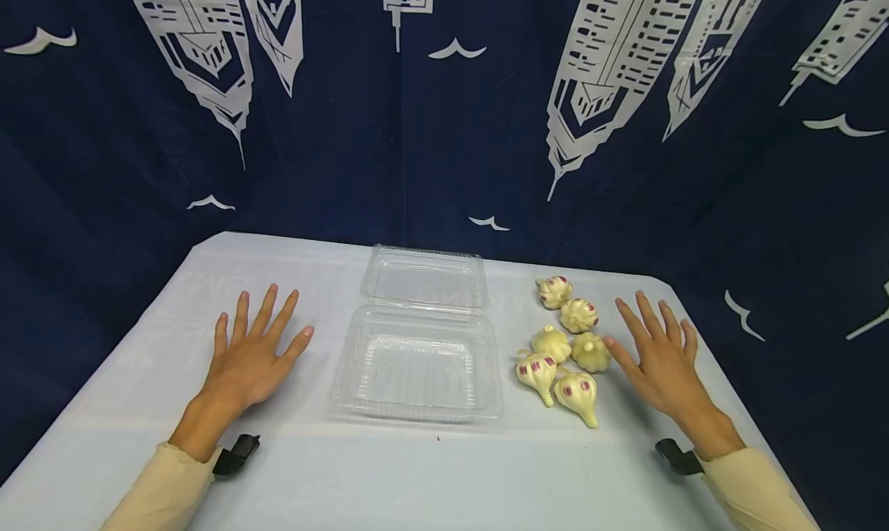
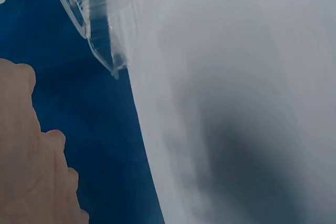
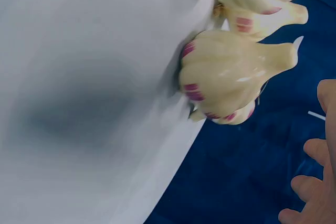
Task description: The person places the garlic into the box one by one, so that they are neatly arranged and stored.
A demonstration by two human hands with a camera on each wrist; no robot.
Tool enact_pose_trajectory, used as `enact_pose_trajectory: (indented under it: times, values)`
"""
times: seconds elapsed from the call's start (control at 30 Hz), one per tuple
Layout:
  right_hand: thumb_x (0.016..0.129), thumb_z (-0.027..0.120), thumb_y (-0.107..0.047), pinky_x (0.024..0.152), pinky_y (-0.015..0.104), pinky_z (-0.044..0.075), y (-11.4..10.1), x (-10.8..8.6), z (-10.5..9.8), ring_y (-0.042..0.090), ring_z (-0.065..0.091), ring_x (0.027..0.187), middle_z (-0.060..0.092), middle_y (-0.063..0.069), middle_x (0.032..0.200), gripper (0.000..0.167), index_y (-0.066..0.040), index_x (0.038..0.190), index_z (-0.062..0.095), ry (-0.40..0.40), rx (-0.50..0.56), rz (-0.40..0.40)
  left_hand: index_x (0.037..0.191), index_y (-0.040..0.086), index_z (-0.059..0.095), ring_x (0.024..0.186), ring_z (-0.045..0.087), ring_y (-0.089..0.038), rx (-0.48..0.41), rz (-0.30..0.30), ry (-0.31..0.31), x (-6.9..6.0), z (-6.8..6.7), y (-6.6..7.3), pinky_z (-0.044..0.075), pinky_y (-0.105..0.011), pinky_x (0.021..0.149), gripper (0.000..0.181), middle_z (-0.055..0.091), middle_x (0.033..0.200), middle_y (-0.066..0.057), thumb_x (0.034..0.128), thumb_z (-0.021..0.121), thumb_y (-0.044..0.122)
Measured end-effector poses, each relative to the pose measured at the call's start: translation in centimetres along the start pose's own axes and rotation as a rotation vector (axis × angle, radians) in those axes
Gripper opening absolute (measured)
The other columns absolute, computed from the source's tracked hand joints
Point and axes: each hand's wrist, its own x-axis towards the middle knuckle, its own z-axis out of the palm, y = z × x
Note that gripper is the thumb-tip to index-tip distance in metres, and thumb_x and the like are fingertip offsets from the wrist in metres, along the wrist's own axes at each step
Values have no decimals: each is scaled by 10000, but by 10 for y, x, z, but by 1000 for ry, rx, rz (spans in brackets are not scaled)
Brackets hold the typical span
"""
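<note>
My left hand (image 1: 251, 361) is spread with straight fingers over the left of the table, left of a clear plastic clamshell container (image 1: 420, 417). The container's hinged lid (image 1: 425, 278) lies folded back toward the far edge. To its right several garlic bulbs (image 1: 576, 392) with purple marks lie in a loose group. Just right of them my right hand (image 1: 663, 365) is spread too, holding nothing, its thumb near one pale bulb (image 1: 590, 352). In the right wrist view, a garlic bulb (image 3: 226, 72) shows close by, with fingers (image 3: 307, 187) at the edge.
A white cloth covers the table (image 1: 333, 485). Behind it hangs a dark blue curtain (image 1: 333, 160) with white building and bird shapes. Each wrist wears a black camera mount, one on the left (image 1: 236, 455) and one on the right (image 1: 677, 458).
</note>
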Motion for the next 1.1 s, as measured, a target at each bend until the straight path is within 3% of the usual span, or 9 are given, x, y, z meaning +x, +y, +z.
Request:
enact_pose_trajectory:
  times: [0.27,0.47,0.6,0.87,1.1]
  values:
    - [1041,482,-458,1121,727,-10,-15,12,-2,479,23,1518,147,203,1663,669,-188,1603,241,-39,3,-42,1625,266,46,1503,-227,-427,-52,33,-30,-3,6,11,-125,-704,1143,749,-66,1691,-122,1022,247,662]
    - [1042,493,-441,1122,727,8,-24,20,-3,474,52,1515,170,196,1659,646,-177,1590,276,-66,-9,-71,1624,287,38,1523,-164,-430,-120,93,-66,-4,12,18,-64,-706,1155,731,-55,1697,-85,1031,279,640]
    - [1037,516,-421,1118,725,38,-28,25,-1,464,72,1516,196,193,1653,640,-175,1584,293,-77,-15,-105,1627,270,67,1522,-100,-470,-200,144,-93,-7,15,23,-32,-725,1147,717,-28,1699,-78,1043,323,599]
    - [1015,564,-416,1120,706,83,-35,35,4,452,148,1504,250,165,1643,642,-168,1565,346,-89,-10,-203,1614,356,42,1531,-60,-453,-387,221,-196,-9,24,28,42,-755,1132,659,-37,1697,25,1060,347,546]
    - [1016,574,-394,1131,691,85,-35,41,7,422,149,1516,260,134,1647,616,-181,1556,365,-175,42,-290,1623,303,84,1539,-62,-422,-510,276,-274,-9,28,28,53,-748,1142,675,-6,1699,32,1061,400,503]
